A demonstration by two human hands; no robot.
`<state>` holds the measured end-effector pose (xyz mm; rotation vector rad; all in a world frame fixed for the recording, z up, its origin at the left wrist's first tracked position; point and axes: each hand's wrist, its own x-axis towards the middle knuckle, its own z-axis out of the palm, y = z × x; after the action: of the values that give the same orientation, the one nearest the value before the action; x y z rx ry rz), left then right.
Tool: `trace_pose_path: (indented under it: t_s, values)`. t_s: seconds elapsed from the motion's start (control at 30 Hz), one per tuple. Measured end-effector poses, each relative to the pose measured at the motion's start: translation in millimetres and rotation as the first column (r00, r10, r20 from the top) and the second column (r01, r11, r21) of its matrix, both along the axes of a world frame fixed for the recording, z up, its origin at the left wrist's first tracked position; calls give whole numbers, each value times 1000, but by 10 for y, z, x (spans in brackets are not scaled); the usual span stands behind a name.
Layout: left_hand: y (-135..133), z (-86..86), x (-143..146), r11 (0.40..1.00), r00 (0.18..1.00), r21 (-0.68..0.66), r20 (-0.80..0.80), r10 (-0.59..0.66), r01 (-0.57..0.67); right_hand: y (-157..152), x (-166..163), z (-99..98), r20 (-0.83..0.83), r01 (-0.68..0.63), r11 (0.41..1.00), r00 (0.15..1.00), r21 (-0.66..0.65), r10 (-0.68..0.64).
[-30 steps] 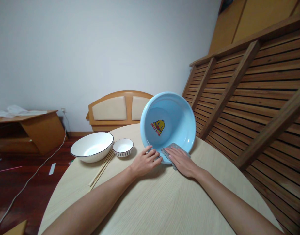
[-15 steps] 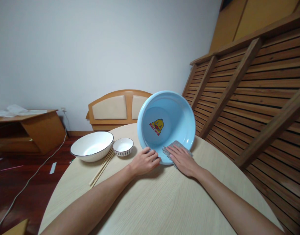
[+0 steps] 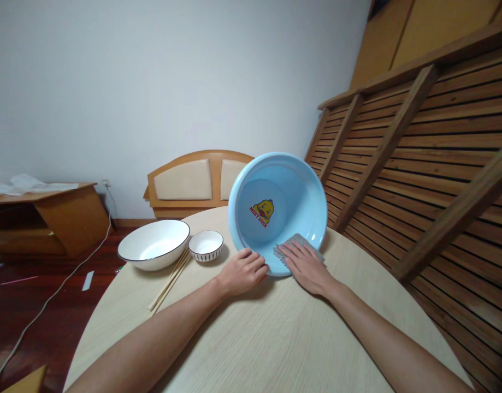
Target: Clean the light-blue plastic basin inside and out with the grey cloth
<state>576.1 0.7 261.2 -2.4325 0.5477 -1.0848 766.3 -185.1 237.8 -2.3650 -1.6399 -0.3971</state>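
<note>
**Both hands forward, side by side**

Both arms reach out from the lower corners and draw in toward the middle, bare to the elbow. The left forearm [image 3: 169, 333] lies low, wrist straight. The left hand [image 3: 242, 271] is palm down, its fingers curled over the near rim of the basin [image 3: 283, 191] and the thumb tucked out of sight. The right forearm [image 3: 382, 338] slants in from the right. The right hand [image 3: 306, 267] lies flat and spread, fingers together and pointing forward, palm pressed on the cloth [image 3: 302, 239]. The hands are just beside each other and do not touch.

Red "MIZZY DUCK" lettering, partly blurred, under yellow duck print inside blue basin [image 3: 291, 196].
</note>
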Motion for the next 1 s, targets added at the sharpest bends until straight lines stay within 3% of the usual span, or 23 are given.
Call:
trace_pose_path:
  t_s: [0.2, 0.43, 1.0]
  values:
    - [9, -30, -3, 1000, 1000, -22, 11, -1, 1, 109, -329, 63, -177, -189, 982, 967, -13, 184]
    - [7, -20, -14, 999, 1000, -23, -19, 25, -26, 20, -144, 120, -275, -305, 936, 898, 177, 345]
    - [5, -8, -20, 999, 1000, -32, -2, 8, -8, 38, -93, 47, -87, -159, 987, 983, -2, 159]
